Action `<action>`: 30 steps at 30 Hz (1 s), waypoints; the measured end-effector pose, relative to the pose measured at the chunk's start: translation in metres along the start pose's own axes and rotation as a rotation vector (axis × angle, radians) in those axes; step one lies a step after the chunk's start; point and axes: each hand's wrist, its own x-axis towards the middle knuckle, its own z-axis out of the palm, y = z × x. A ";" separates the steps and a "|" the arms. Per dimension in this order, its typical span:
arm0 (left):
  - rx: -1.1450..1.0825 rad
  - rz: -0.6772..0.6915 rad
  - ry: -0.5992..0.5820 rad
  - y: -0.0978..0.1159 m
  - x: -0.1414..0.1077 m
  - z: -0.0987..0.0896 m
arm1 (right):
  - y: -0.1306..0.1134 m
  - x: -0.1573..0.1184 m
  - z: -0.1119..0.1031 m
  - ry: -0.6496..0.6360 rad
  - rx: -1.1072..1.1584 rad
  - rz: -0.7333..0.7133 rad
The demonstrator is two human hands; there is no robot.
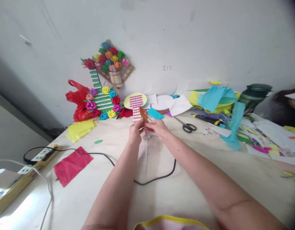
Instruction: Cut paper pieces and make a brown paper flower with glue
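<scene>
Both my hands meet over the middle of the table. My left hand (135,130) pinches an orange piece of crepe paper (143,114) from the left. On its right side, the fingers of my right hand (157,126) close on the same orange piece. A thin white stick (146,156) lies below my hands, its upper end near my fingers. Just behind stands a yellow oval card with a purple-and-white woven strip (136,102), partly covered by the orange paper. A blue paper piece (155,113) lies beyond my right hand.
Black-handled scissors (189,127) and a yellow-black cutter (206,119) lie to the right, near paper scraps (272,137). A black cord (157,180) crosses the table from a power strip (37,163). Red crepe paper (73,166) lies left. Flower crafts (101,99) lean on the wall.
</scene>
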 end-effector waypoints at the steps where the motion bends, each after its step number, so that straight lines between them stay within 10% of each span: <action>1: 0.000 0.000 -0.003 0.000 0.000 0.000 | 0.000 0.000 0.000 0.006 0.001 -0.001; 13: -0.019 0.044 -0.006 -0.004 0.005 -0.007 | -0.011 0.000 -0.011 -0.019 -0.272 0.013; 19: -0.023 0.018 0.035 -0.005 0.006 -0.006 | -0.038 0.007 -0.056 0.302 -1.288 -0.179; 24: -0.017 0.012 0.058 -0.005 0.005 -0.005 | -0.053 0.003 -0.114 0.477 -1.656 0.148; 30: -0.022 -0.001 0.050 -0.006 0.005 -0.006 | -0.045 0.003 -0.147 0.348 -1.671 0.419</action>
